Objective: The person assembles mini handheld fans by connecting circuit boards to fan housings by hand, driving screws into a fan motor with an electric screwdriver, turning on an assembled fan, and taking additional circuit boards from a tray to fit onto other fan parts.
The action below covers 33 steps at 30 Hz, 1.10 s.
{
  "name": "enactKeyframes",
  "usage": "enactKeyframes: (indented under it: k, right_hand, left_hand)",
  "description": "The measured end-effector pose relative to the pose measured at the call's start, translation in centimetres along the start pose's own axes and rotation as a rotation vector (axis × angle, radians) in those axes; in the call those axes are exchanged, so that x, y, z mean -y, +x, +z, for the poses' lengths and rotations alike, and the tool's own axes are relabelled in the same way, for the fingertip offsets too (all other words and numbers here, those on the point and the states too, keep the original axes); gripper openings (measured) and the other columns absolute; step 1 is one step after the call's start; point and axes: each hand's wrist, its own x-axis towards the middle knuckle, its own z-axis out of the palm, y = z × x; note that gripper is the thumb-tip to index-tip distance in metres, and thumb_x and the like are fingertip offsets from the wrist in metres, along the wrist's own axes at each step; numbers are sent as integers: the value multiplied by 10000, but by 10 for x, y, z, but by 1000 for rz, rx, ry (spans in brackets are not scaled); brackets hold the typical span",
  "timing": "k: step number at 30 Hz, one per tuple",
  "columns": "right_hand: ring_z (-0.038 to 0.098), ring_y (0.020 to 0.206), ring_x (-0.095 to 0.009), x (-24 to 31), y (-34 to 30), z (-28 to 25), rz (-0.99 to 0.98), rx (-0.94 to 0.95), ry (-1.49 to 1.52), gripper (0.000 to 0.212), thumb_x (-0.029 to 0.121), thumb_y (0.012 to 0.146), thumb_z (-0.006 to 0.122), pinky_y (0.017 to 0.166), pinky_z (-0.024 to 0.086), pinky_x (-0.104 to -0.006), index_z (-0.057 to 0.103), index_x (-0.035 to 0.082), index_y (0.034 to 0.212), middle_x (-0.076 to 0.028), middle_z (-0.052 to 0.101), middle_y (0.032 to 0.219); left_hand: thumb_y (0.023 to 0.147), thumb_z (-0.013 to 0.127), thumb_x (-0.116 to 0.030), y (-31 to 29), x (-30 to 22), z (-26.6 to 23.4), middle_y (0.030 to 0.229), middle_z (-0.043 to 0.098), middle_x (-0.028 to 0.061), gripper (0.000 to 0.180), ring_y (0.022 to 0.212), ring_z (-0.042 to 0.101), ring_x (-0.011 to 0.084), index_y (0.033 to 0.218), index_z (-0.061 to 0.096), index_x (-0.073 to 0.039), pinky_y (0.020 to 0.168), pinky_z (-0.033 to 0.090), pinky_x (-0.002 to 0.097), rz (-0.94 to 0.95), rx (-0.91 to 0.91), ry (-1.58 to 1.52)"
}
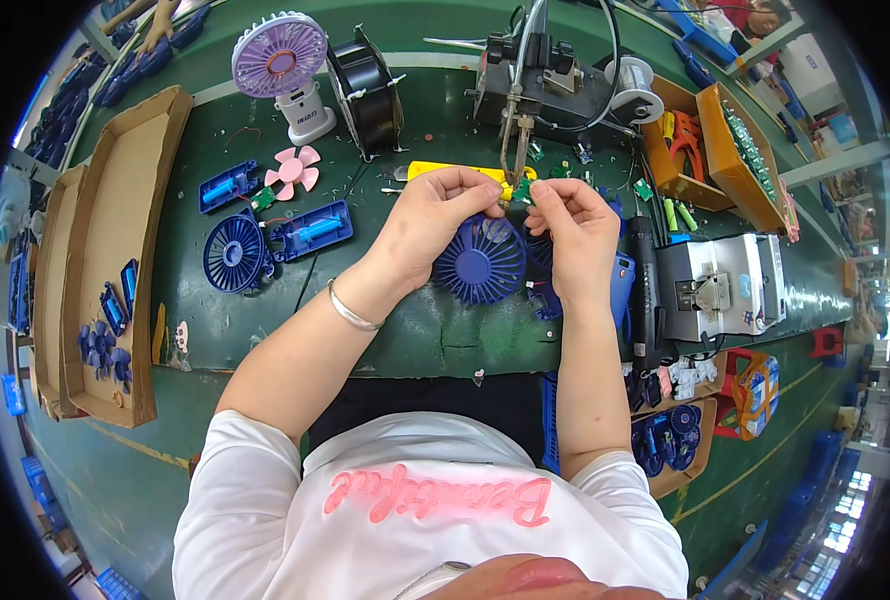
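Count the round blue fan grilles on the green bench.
2 clearly: one round blue plastic fan grille under the left hand and right hand, another round blue fan grille left of them. Others may be hidden in trays.

A round blue fan grille [480, 262] with a solid centre disc and thin ribs spreading out to its rim lies face-up on the green table, partly covered along its top edge by the left hand [433, 222] and the right hand [577, 228]. Pinched between the fingertips of both hands, just above the grille, is a small green circuit board [521, 189], held up off the table and mostly hidden by fingers.
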Motion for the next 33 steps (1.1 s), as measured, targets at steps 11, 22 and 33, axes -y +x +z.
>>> enactKeyframes:
  k: [11,22,33]
  right_hand:
    - [501,563,-42,-3,1,-10,-71,-234,-12,110,135,914,654,506,392,-175,614,41,956,0,588,711]
    - [564,648,-73,-4,0,-14,-50,-176,-45,181,113,942,587,588,432,-189,660,-10,1052,-27,629,765]
    - [510,607,-40,0,6,-17,-149,-282,25,161,103,952,576,553,407,-174,667,-2,1033,-1,602,735]
  left_hand:
    - [873,638,-150,-3,4,-6,804,641,39,163,776,607,116,943,656,-4,764,472,241,-140,-18,112]
    - [889,633,-170,-11,4,0,776,645,32,136,719,634,130,831,632,-46,676,536,276,-514,160,-214]
    - [894,632,-142,-11,4,1,768,632,46,133,767,659,168,808,619,-41,708,561,309,-577,222,-333]
